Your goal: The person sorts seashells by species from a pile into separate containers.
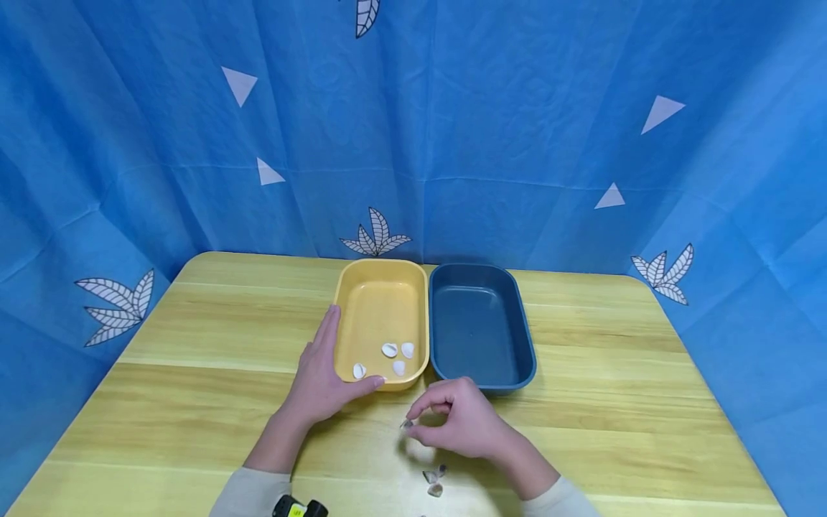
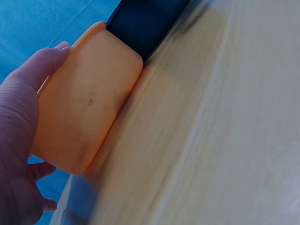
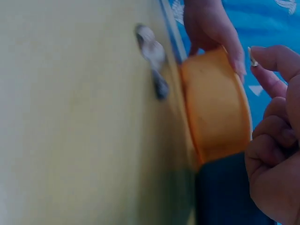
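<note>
Shells [image 1: 436, 490], three of them and darkish, are left on the wood table [image 1: 614, 402], nearest of all. A speck [image 1: 423, 515] is cut off by the bottom edge of the head view, so it cannot be told if one more is there. A bit farther on, one small shell [image 1: 406, 424] is pinched between finger and thumb by the right hand [image 1: 460, 422], and it is held just short of both trays. The yellow tray [image 1: 381, 309] is touched at its near left corner by the left hand [image 1: 316, 388], which is spread wide, thumb on the near rim and fingers along the left side. In this tray, four white shells [image 1: 389, 350] are plainly seen at the near end, so that part looks done. The pinched one and the three on the table seem left to be put away. Just beside, on the right, the dark blue tray [image 1: 474, 323] is set, and behind everything a blue curtain [image 1: 517, 108] is hung
</note>
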